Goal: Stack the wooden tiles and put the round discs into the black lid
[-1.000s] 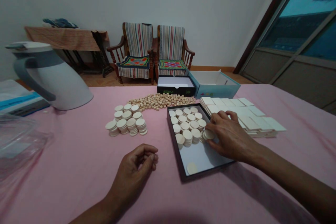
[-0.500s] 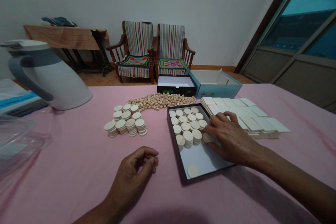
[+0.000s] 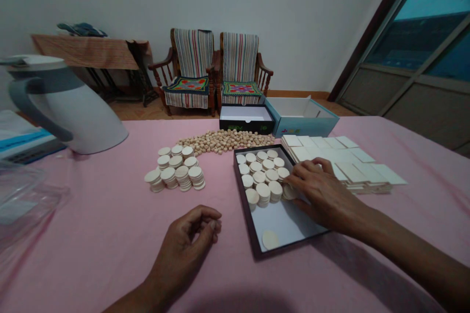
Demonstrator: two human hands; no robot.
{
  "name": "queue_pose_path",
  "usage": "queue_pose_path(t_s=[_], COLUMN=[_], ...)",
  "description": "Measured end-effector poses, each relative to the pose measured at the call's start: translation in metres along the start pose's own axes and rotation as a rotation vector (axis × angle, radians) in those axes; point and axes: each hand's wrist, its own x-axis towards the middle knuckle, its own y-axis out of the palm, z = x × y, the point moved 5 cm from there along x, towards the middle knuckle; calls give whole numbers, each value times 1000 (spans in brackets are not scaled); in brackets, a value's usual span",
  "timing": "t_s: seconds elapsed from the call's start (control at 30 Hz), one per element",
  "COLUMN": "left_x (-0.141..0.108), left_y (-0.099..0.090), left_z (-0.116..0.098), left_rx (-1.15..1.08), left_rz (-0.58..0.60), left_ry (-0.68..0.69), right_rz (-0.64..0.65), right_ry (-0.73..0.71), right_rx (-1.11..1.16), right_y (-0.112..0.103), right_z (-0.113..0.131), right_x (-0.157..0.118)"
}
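Wooden discs (image 3: 263, 174) stand in short stacks at the far end of a dark shallow tray (image 3: 245, 203) on our pink table (image 3: 110, 225), and our right hand (image 3: 323, 193) lies inside that tray, to the right of them. Its fingers (image 3: 299, 176) are spread and curved over the stack (image 3: 288, 191) at the right end of the near row, fingertips touching it; whether they actually grip a disc we cannot tell, since the hand covers most of it. One loose disc (image 3: 270, 239) lies flat on the tray's pale floor, near its front edge and apart from the stacks.

Our left hand (image 3: 187, 244) rests on the cloth just left of the tray, loosely curled with thumb and fingertips close together; whether anything sits between them we cannot tell.

A second cluster of disc stacks (image 3: 176, 174) stands on the table to the left of the tray. Beyond it, a spread of small wooden beads (image 3: 223, 141) runs across the cloth. Flat square tiles (image 3: 345, 161) lie in overlapping rows to the right of the tray, just beyond our right hand. At the table's far edge sit a black box (image 3: 246, 120) and a light blue box (image 3: 301, 116), both uncovered. A white jug (image 3: 69, 107) leans at far left, with clear plastic (image 3: 22, 200) nearer us. Two striped armchairs (image 3: 213, 73) stand against the wall.
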Motion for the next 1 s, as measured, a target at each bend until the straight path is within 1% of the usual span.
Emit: queue_pose_path(t_s=[0.1, 0.23, 0.33, 0.4, 0.47, 0.6, 0.7, 0.77, 0.83, 0.93, 1.0], left_x=[0, 0, 0, 0, 1, 0, 0, 1, 1, 1, 1], left_y=[0, 0, 0, 0, 0, 0, 0, 0, 0, 0, 0], left_z=[0, -2, -1, 0, 1, 0, -1, -1, -1, 0, 0], left_rx=[-11, 0, -2, 2, 11, 17, 9, 10, 22, 31, 27], left_rz=[-6, -16, -12, -7, 4, 12, 7, 6, 11, 19, 22], left_ry=[-6, -1, -1, 1, 4, 5, 2, 1, 0, 13, 21], right_rz=[-13, -10, 35, 92, 130, 132, 141, 133, 98, 20, -28], right_ry=[13, 43, 28, -3, -30, -46, -43, -38, -7, 96, 157], right_rx=[13, 80, 173, 210, 191, 108, 105, 126, 160, 183, 139], right_y=[-3, -12, -16, -14, -9, 0, 3, 1, -4, -11, -13], right_z=[-1, -3, 1, 6, 10, 11, 8, 6, 2, -7, -12], right_x=[-1, -3, -7, -10, -12, -10, -8, -8, -7, -3, 1])
